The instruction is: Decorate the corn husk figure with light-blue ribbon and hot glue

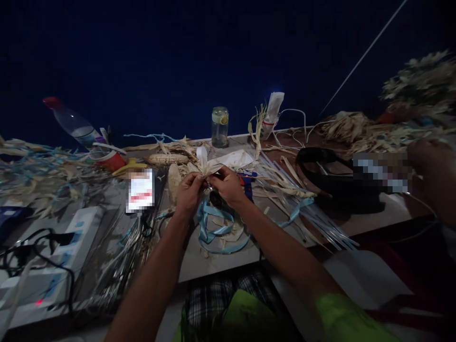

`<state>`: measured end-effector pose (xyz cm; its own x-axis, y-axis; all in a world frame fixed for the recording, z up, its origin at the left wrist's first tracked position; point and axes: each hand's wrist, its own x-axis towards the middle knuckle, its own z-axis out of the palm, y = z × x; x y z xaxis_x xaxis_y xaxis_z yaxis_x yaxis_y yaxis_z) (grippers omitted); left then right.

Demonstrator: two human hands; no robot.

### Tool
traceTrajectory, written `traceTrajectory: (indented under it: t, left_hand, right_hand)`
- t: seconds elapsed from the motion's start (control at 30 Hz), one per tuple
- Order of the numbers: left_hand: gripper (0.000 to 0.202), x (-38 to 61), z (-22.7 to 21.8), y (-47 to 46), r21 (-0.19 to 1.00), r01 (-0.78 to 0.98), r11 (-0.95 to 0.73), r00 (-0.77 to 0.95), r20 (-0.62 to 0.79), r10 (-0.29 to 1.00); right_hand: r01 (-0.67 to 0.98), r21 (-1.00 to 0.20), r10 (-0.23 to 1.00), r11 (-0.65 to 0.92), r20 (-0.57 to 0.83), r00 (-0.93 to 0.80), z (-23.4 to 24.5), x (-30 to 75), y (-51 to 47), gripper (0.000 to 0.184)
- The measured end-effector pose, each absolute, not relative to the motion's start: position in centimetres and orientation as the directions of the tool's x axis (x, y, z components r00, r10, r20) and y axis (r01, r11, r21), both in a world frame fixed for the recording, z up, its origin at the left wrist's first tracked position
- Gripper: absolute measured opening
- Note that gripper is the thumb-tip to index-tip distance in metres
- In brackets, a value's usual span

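Both my hands meet over the table's middle at a pale corn husk flower (204,165), its petals standing up above my fingers. My left hand (189,189) pinches its base from the left. From the right, my right hand (228,185) grips the lower petals with thumb and fingers. What lies between the fingertips is partly hidden. Beneath the hands a light blue ribbon (217,232) lies in loops on the table (223,267). A dried corn cob (167,159) rests behind my left hand, and a second cob (174,183) is beside it.
A lit phone (140,190) and a power strip (76,251) are on the left, near bundled wires (121,270). A glass jar (220,127) stands at the back. Clear rods (313,218) and a black basket-like object (338,183) lie right, near another person's hand (431,166).
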<state>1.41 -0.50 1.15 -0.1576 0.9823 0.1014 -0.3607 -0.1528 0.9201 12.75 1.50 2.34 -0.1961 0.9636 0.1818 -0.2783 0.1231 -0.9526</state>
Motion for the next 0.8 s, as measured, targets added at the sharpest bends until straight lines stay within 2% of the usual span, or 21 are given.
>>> traceTrajectory:
  t: [0.17,0.3,0.4,0.57,0.8]
  left_hand:
    - [0.022,1.5,1.1,-0.8,0.941,-0.254,-0.222,-0.21,0.17,0.963]
    - [0.021,1.8,1.4,-1.2,0.951,-0.148,-0.27,-0.247,0.229,0.942]
    - [0.018,2.0,1.7,-1.5,0.95,-0.083,-0.301,-0.235,0.275,0.932]
    - [0.017,2.0,2.2,-1.9,0.922,-0.075,-0.379,-0.193,0.359,0.913]
    - [0.013,1.6,2.5,-1.7,0.918,0.051,-0.393,-0.2,0.395,0.897]
  right_hand:
    - [-0.328,-0.926,0.944,0.189,0.263,-0.198,2.4,12.7,1.3,0.02]
    - [-0.269,-0.933,0.944,0.238,0.287,-0.164,2.4,12.9,1.1,0.023]
    - [-0.233,-0.938,0.944,0.256,0.295,-0.152,2.2,13.0,0.9,0.023]
    - [-0.308,-0.921,0.943,0.239,0.295,-0.151,2.2,13.1,1.0,0.028]
    - [-0.259,-0.925,0.938,0.278,0.319,-0.133,2.0,13.7,1.4,0.027]
